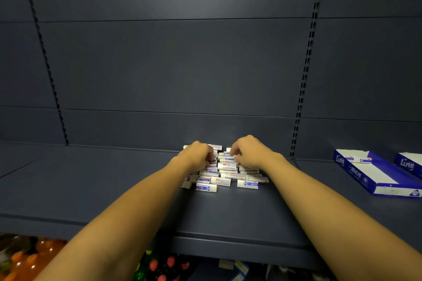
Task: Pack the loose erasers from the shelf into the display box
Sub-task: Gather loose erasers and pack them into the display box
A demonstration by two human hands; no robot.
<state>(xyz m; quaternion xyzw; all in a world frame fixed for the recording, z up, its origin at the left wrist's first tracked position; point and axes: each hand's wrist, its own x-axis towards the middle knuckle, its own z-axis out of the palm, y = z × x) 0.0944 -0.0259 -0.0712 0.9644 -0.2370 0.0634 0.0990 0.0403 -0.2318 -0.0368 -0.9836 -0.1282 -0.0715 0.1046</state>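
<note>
Dozens of white erasers (222,173), blue-red sleeves, heaped on shelf (91,180).

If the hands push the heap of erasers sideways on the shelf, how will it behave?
The heap of erasers is loosely stacked, so it would probably spread rather than move together. The pieces are flat-sided blocks, so rolling seems unlikely. Top ones may slide off onto the shelf.

Both bare forearms reach forward, left grip (199,154) and right grip (247,151) palm-down, fingers curled, close together.
</note>
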